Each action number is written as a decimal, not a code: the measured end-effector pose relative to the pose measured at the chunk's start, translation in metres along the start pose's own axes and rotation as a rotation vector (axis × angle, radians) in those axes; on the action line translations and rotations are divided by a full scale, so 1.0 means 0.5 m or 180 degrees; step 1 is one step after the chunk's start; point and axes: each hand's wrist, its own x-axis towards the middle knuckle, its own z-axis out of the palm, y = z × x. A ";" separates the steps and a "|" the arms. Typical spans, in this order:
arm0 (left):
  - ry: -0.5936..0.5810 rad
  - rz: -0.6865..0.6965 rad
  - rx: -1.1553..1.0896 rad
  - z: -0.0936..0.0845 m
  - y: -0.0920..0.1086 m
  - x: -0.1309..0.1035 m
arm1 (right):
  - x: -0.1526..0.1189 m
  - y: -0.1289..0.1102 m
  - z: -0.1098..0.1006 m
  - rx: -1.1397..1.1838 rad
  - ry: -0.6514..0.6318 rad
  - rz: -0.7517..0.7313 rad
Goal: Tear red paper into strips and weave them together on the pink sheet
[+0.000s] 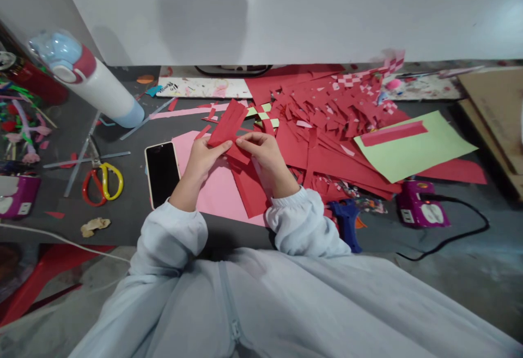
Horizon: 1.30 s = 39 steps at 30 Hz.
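Both hands hold a red paper piece (229, 121) over the dark table. My left hand (204, 159) grips its lower left part, the thumb lying on top. From the right, my right hand (265, 156) pinches its lower edge between thumb and fingertips. Beneath the hands lie a pink sheet (218, 192) and another red strip (251, 189), which slants toward the table's front edge. A small green and red checkered weave (265, 111) sits just behind my right hand. To the right spreads a heap of red paper cuttings (327, 110).
A phone (162, 174), scissors (102, 183) and a white bottle (102, 88) stand or lie at left. On the right are a light green sheet (417, 151), a blue glue gun (347, 224) and a purple box (423, 205) with a black cable.
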 end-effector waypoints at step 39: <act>0.0105 0.0231 -0.0327 0.002 -0.003 0.009 | -0.009 -0.017 -0.009 -0.0630 -0.0656 0.0300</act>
